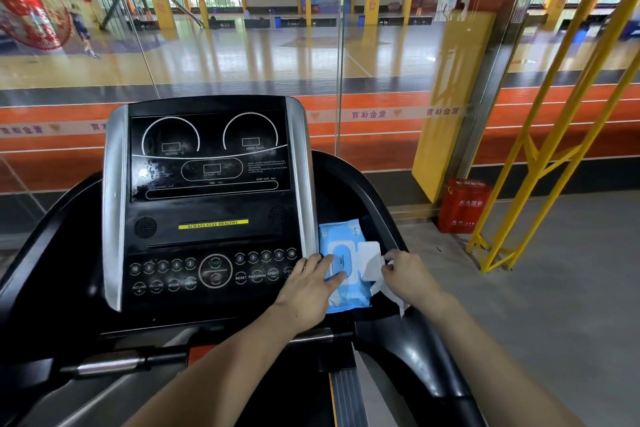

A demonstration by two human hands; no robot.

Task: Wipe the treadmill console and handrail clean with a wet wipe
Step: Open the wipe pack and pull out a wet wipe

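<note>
The black treadmill console (207,204) with silver side trims fills the middle of the view, its screen smudged. A blue wet wipe pack (341,239) lies in the tray to the console's right, its white lid (370,253) flipped open. My left hand (308,284) presses flat on the pack's left side. My right hand (408,276) pinches a white wet wipe (388,293) that trails down from the pack's right edge. The black right handrail (412,350) curves down toward me below that hand.
A glass wall stands just behind the treadmill. A red fire extinguisher box (464,206) sits on the floor at the right, beside a yellow padded pillar (450,104) and a yellow metal frame (540,156). A silver grip bar (114,362) crosses low on the left.
</note>
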